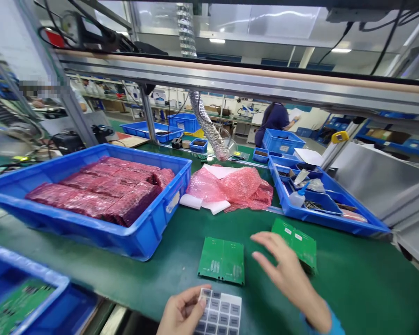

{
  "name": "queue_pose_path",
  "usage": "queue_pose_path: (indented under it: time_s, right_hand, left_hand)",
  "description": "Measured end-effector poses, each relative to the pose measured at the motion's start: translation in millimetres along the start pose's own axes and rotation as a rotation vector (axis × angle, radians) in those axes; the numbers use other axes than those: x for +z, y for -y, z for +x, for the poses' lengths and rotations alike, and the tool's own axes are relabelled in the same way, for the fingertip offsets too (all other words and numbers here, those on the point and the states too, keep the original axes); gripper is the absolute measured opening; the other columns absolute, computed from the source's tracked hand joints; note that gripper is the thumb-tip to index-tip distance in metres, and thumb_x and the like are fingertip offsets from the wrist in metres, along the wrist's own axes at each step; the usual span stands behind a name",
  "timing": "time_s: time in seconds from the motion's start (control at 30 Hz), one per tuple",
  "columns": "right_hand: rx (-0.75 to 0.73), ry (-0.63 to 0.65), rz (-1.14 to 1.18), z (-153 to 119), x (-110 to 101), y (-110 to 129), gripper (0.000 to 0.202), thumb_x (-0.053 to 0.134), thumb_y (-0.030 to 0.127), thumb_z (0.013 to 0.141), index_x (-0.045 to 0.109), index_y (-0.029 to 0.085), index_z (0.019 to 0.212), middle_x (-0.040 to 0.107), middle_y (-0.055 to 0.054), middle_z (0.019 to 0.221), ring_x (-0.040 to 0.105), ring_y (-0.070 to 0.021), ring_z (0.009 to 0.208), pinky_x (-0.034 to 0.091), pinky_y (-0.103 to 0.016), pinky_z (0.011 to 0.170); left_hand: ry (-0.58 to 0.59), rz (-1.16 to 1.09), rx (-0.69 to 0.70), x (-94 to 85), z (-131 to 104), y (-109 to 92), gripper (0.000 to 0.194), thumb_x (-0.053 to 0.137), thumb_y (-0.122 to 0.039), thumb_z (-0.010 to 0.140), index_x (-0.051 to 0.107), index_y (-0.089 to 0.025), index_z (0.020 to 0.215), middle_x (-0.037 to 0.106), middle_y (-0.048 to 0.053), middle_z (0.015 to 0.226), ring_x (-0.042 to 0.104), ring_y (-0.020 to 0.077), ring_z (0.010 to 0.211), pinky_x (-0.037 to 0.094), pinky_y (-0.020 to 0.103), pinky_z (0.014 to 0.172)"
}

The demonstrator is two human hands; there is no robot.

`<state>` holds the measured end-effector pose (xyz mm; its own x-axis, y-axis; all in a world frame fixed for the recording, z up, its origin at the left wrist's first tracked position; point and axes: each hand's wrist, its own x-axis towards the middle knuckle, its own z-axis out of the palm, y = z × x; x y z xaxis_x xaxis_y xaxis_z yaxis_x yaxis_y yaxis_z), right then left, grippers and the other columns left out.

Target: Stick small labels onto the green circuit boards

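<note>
Between thumb and fingers, my left hand holds a sheet of labels with rows of small grey printed stickers at the front edge of the table. Just beyond the sheet lies a green circuit board, flat on the green mat. My right hand hovers to the right of that board, its thumb and fingers apart and nothing visible in them. Behind and right of this hand sits a stack of green circuit boards, the top one bearing two white stickers. The hand partly covers the stack.
A blue bin of pink bubble-wrapped packs stands left. Pink bubble wrap lies at the back centre. A blue tray with a bottle and small parts is at right. Another blue bin holds boards at lower left. A metal rail crosses above.
</note>
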<state>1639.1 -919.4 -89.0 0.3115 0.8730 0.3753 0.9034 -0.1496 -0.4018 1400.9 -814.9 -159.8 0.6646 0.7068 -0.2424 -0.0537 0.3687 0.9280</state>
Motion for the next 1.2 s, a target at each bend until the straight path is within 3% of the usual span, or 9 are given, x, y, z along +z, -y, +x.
queue_pose_path:
  time_s: [0.1,0.2,0.33,0.47,0.57,0.8,0.93,1.1,1.2]
  right_hand:
    - [-0.211,0.093,0.154,-6.6,31.3,61.7,0.018,0.052,0.022,0.091,0.062,0.025,0.105,0.065,-0.006,0.096,0.063,-0.0194,0.088,0.053,-0.03,0.075]
    - [-0.329,0.05,0.132,-11.7,54.8,86.3,0.012,0.05,0.017,0.09,0.061,0.022,0.093,0.064,-0.003,0.081,0.061,-0.0179,0.072,0.049,-0.028,0.063]
    - [-0.403,-0.028,0.004,-16.8,71.9,87.1,0.016,0.045,0.017,0.092,0.059,0.021,0.085,0.062,-0.002,0.074,0.057,-0.0167,0.063,0.043,-0.028,0.059]
    - [-0.493,-0.104,-0.102,-20.7,78.4,89.7,0.019,0.045,0.014,0.092,0.059,0.021,0.079,0.058,-0.001,0.065,0.052,-0.0156,0.057,0.035,-0.029,0.056]
    - [-0.551,-0.098,-0.042,-15.5,75.9,90.6,0.022,0.045,0.015,0.093,0.058,0.02,0.076,0.057,0.0,0.062,0.051,-0.0145,0.057,0.034,-0.029,0.056]
    - [-0.337,0.176,0.169,11.1,60.1,85.6,0.01,0.052,0.015,0.09,0.06,0.021,0.088,0.065,-0.002,0.08,0.059,-0.0164,0.073,0.044,-0.028,0.068]
    - [-0.179,0.221,0.19,12.1,64.9,87.4,0.017,0.062,0.013,0.082,0.061,0.023,0.096,0.064,-0.002,0.084,0.061,-0.0177,0.077,0.047,-0.027,0.068]
    - [-0.298,0.051,0.017,6.3,79.9,88.4,0.007,0.058,0.015,0.085,0.06,0.021,0.08,0.06,-0.002,0.074,0.056,-0.0173,0.068,0.042,-0.028,0.061]
    - [-0.46,-0.093,-0.103,2.3,84.5,94.2,0.024,0.047,0.014,0.09,0.056,0.019,0.068,0.055,-0.001,0.063,0.048,-0.0153,0.057,0.033,-0.029,0.054]
  left_hand:
    - [0.083,0.023,0.054,-0.3,-0.9,1.8,0.049,0.072,-0.054,0.072,0.075,-0.015,0.102,0.077,0.012,0.088,0.071,0.025,0.077,0.054,0.03,0.071]
    - [0.138,0.037,0.084,-3.9,-3.8,0.9,0.047,0.068,-0.052,0.077,0.073,-0.016,0.107,0.077,0.012,0.093,0.07,0.0251,0.078,0.054,0.032,0.075]
    - [0.142,0.037,0.091,-10.0,-7.1,0.3,0.047,0.067,-0.052,0.079,0.073,-0.016,0.108,0.077,0.012,0.092,0.07,0.0253,0.076,0.054,0.033,0.075]
    - [0.045,0.025,0.057,-16.0,-3.4,6.7,0.05,0.074,-0.054,0.07,0.075,-0.015,0.102,0.077,0.013,0.09,0.07,0.027,0.082,0.055,0.031,0.072]
    - [-0.024,-0.07,0.031,-16.2,2.0,12.5,0.052,0.08,-0.052,0.062,0.076,-0.015,0.098,0.077,0.011,0.08,0.071,0.0241,0.074,0.054,0.029,0.067]
    - [-0.016,-0.18,0.037,-11.5,10.7,15.5,0.051,0.079,-0.05,0.066,0.075,-0.014,0.101,0.077,0.011,0.078,0.07,0.0226,0.066,0.053,0.03,0.064]
    - [-0.051,-0.145,0.081,-13.5,12.0,20.1,0.049,0.077,-0.049,0.069,0.074,-0.014,0.103,0.077,0.01,0.077,0.069,0.0217,0.063,0.053,0.027,0.06]
    - [-0.076,-0.117,0.102,-14.5,12.3,21.5,0.046,0.075,-0.049,0.071,0.075,-0.015,0.102,0.078,0.011,0.082,0.07,0.0224,0.064,0.054,0.028,0.06]
    - [-0.069,-0.077,0.107,-18.6,14.2,18.2,0.047,0.075,-0.05,0.071,0.075,-0.015,0.102,0.078,0.012,0.086,0.071,0.0238,0.073,0.056,0.028,0.068]
